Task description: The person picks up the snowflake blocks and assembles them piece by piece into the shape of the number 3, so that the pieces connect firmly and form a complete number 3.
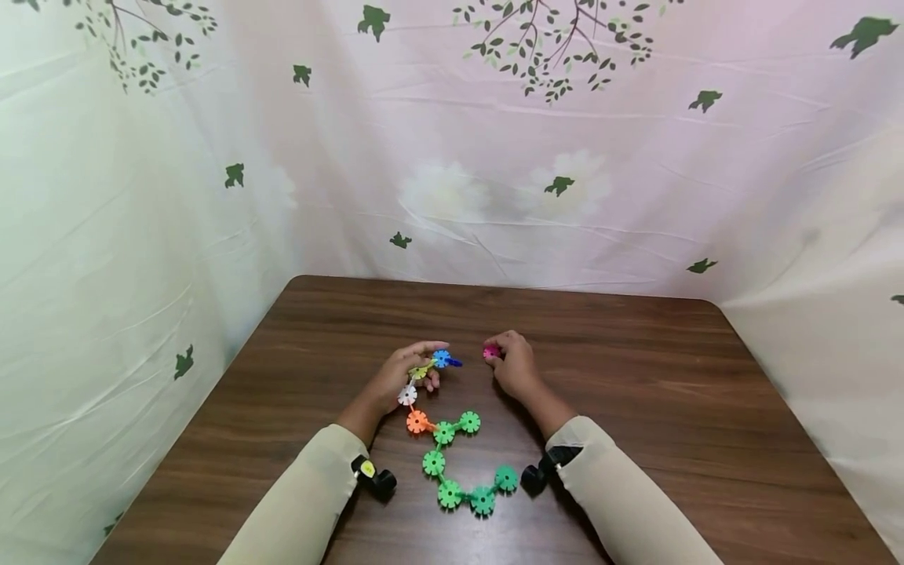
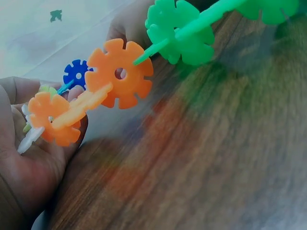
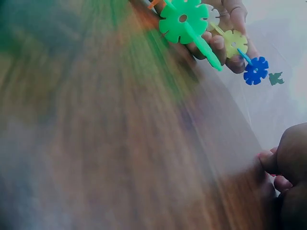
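My left hand [image 1: 392, 381] grips one end of a chain of notched plastic discs slotted into each other. From that hand the chain runs through a white disc [image 1: 407, 395] and an orange disc [image 1: 417, 422] to several green discs [image 1: 449, 494], bending back toward the right. Yellow [image 3: 234, 43] and blue [image 3: 255, 71] discs stick out at the fingers. The right hand [image 1: 517, 369] pinches a pink notched disc [image 1: 490, 353] between thumb and fingers, a short gap to the right of the blue end. In the right wrist view the pink disc is mostly hidden by the fingers.
A brown wood-grain table [image 1: 636, 377] lies under both hands. Behind it and at its sides hangs a pale cloth [image 1: 339, 157] printed with leaves and birds. A small black camera [image 1: 384, 484] sits on the left wrist, another [image 1: 534, 480] on the right.
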`<state>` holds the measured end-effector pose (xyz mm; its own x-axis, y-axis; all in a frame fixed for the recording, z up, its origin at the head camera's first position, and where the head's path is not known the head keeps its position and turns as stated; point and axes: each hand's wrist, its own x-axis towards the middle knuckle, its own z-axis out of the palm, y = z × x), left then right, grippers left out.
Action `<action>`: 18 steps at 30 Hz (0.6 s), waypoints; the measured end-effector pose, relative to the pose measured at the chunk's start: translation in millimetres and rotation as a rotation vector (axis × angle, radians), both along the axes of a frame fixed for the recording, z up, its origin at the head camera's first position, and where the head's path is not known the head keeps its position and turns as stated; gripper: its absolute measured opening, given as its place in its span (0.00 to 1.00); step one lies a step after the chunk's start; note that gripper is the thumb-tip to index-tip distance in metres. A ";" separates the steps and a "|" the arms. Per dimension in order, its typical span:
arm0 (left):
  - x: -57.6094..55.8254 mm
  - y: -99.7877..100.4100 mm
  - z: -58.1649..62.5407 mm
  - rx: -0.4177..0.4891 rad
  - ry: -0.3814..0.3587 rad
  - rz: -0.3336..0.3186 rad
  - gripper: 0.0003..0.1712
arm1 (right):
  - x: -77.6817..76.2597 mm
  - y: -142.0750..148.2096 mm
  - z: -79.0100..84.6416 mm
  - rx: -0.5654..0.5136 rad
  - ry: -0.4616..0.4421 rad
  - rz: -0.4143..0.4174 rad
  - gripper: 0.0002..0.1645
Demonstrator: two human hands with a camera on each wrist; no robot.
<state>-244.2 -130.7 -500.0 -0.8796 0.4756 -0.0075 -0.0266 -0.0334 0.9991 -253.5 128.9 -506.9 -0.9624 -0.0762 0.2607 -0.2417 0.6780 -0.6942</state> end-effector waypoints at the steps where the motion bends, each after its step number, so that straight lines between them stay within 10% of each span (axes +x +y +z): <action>1: 0.1 -0.4 -0.1 0.002 -0.006 0.006 0.29 | -0.5 0.1 0.6 -0.002 -0.012 0.003 0.12; 18: -1.5 1.0 -3.6 -0.007 0.035 0.041 0.27 | 1.8 16.1 10.3 -0.171 -0.132 0.144 0.05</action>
<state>-245.8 -129.7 -503.7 -0.8981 0.4392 0.0205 0.0097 -0.0267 0.9996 -251.7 145.0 -496.7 -0.9715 -0.1802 0.1542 -0.2266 0.5135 -0.8276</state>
